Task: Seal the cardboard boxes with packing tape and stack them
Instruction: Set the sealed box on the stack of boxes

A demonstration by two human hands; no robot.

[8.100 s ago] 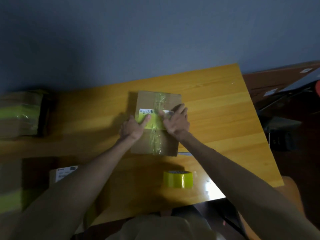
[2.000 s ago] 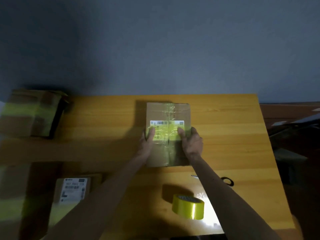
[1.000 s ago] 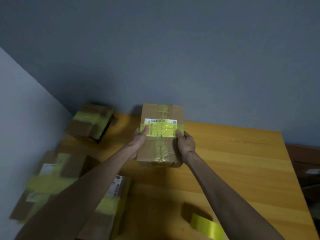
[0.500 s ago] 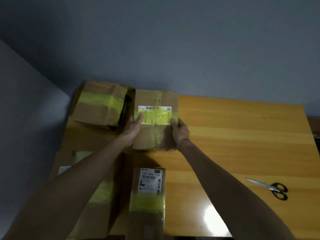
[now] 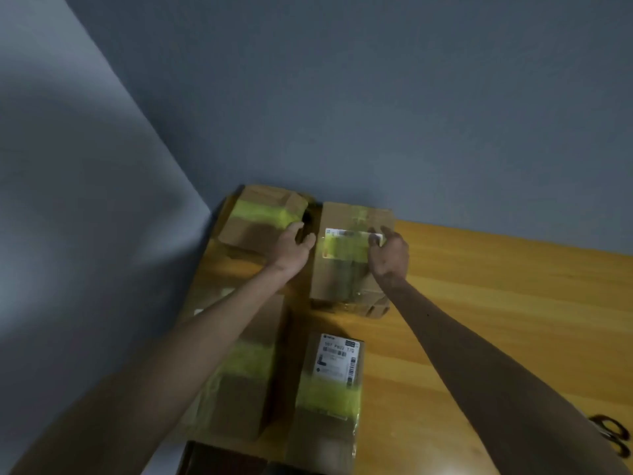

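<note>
Four cardboard boxes cluster around the left end of the wooden tabletop [image 5: 496,320], each crossed by a band of yellow tape. The one being handled, the taped box [image 5: 346,275], lies at the far edge against the blue-grey wall [image 5: 376,114]. Its long side runs away from the person, and a white label [image 5: 342,233] near its far end is partly under the yellow band. Just left of it, tucked into the corner of the room, is the corner box [image 5: 260,217], with a narrow dark gap between the two.

The right grip [image 5: 388,255] holds the taped box by its right edge, with the thumb on top at the end of the label and the other fingers bent over the side. The left grip [image 5: 291,248] is at the gap between the two far boxes, fingers curled downward and thumb just beside the taped box's left edge. Whether it clasps either box, I cannot tell.

Nearer the person, the labelled box [image 5: 329,392] lies lengthwise, with white shipping paper on its far half. Beside it on the left is the near left box [image 5: 246,389], partly hidden by the left forearm. A pair of scissors [image 5: 613,437] lies at the right edge of view, well apart from the boxes.
</note>
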